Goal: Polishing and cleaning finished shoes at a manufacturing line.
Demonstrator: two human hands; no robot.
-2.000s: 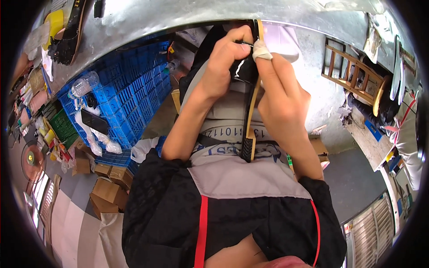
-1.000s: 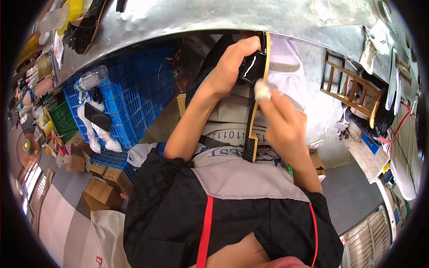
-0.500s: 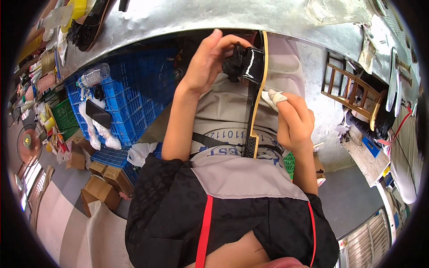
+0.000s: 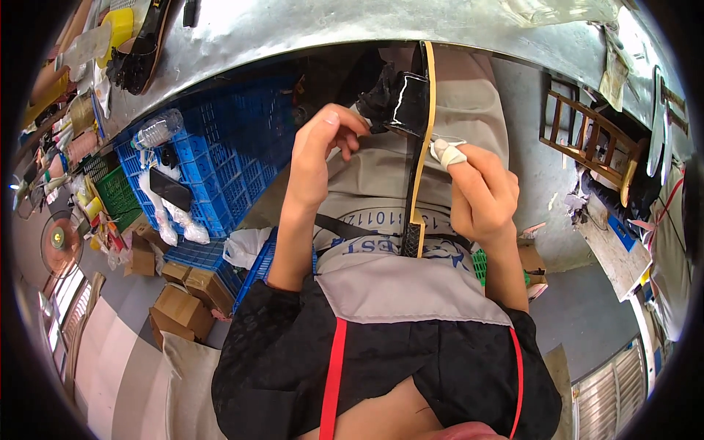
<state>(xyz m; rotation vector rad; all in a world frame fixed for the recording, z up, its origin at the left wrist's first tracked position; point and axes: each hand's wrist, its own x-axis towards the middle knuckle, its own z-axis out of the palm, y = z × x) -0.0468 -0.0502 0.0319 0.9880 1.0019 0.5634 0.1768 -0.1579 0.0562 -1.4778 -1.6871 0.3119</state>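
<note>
Sandal [image 4: 419, 158] on its side, both hands close
Left hand [image 4: 317, 150] loosely open, right hand [image 4: 484, 194] pinching white cloth [image 4: 450, 155]. I'd brace the sandal before pressing.

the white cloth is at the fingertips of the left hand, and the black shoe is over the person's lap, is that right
Not quite: the head view shows the white cloth at the fingertips of the right hand, not the left hand. The black shoe is over the person's lap, as you say.
</note>
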